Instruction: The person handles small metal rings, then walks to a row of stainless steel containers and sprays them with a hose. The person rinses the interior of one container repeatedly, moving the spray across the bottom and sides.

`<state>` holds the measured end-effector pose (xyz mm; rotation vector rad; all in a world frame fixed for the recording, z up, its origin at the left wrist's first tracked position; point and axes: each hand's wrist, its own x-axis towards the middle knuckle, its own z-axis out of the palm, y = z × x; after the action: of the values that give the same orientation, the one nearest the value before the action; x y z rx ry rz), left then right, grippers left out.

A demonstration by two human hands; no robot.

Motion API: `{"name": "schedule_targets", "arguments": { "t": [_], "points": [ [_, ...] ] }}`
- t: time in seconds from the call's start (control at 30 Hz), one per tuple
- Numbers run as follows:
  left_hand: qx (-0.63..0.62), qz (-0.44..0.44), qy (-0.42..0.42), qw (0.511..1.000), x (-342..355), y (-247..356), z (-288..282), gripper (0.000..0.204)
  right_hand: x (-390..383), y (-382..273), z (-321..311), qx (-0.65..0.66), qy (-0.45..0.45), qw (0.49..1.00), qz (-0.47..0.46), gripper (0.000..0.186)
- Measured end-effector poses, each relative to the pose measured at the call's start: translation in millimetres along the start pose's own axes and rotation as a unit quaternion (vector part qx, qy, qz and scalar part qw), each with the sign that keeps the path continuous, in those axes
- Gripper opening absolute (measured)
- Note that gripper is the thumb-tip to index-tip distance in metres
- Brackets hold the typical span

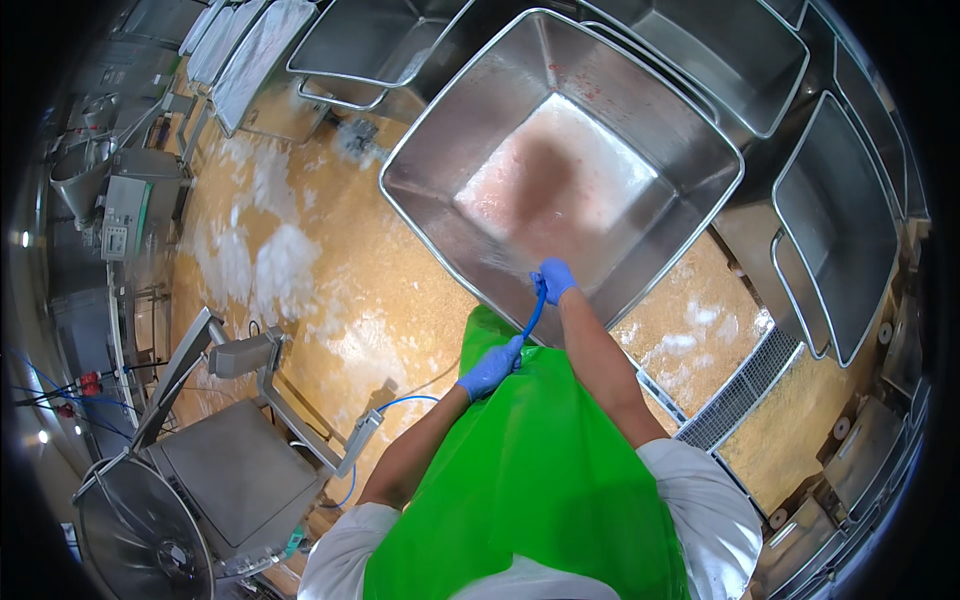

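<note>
While both blue-gloved hands clench one thin blue flexible hose, the right hand grips its upper end at the rim of a large square stainless-steel tub holding pinkish foamy liquid; the left hand grasps it lower, before a glossy green plastic apron.

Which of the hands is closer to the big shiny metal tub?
Right. The right hand grips the blue hose at the metal tub rim; the left hand holds the hose lower, over the green apron.

Foamy wet floor, steel machines
</note>
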<state>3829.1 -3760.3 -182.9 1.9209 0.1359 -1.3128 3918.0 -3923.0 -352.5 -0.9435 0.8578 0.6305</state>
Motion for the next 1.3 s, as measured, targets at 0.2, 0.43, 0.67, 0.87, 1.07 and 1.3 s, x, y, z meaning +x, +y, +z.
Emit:
{"name": "schedule_targets", "arguments": {
  "t": [0.2,0.43,0.67,0.87,1.07,1.3],
  "points": [
    [-0.037,-0.037,-0.010,0.999,8,7,-4,0.059,-15,-16,14,0.299,0.018,0.948,0.108,0.011],
    [0.079,0.044,-0.020,0.996,23,-15,3,0.044,-8,-21,0,-0.446,-0.011,0.885,-0.131,0.020],
    [0.157,0.146,-0.050,0.975,17,-15,4,0.038,-9,-32,26,-0.687,0.046,0.699,-0.196,0.026],
    [0.082,0.078,-0.043,0.993,9,-3,6,0.041,-12,-19,17,-0.624,0.078,0.736,-0.251,0.018],
    [0.031,0.056,-0.030,0.998,15,-11,11,0.059,-35,-48,24,-0.714,-0.017,0.679,-0.171,0.022],
    [0.057,0.037,-0.021,0.997,7,4,7,0.059,-15,-32,20,-0.667,0.074,0.702,-0.240,0.022]
  ]
}}
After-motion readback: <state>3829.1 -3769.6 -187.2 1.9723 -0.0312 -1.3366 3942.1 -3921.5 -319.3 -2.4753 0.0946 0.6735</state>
